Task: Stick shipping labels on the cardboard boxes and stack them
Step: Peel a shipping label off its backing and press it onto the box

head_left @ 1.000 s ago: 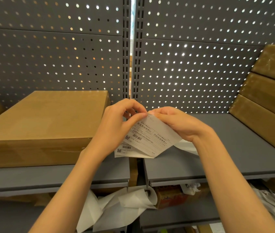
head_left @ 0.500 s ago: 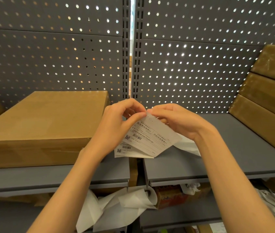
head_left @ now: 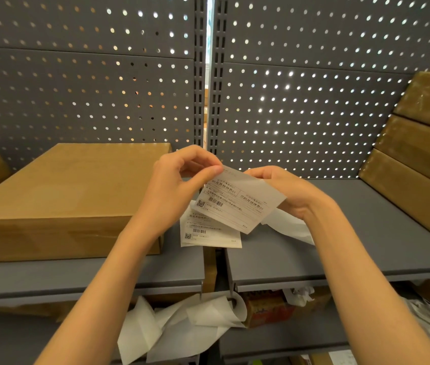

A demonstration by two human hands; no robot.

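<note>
At the centre of the frame my left hand (head_left: 179, 188) pinches the top left corner of a white printed shipping label (head_left: 237, 204) between thumb and fingertips, while my right hand (head_left: 285, 191) grips its right edge with curled fingers. A second white printed label sheet (head_left: 208, 233) hangs just below it, and thin white backing paper (head_left: 290, 225) trails under my right hand. At the left, a flat brown cardboard box (head_left: 69, 196) sits on the grey metal shelf (head_left: 366, 248). Three brown cardboard boxes (head_left: 419, 159) lean stacked at the right edge.
</note>
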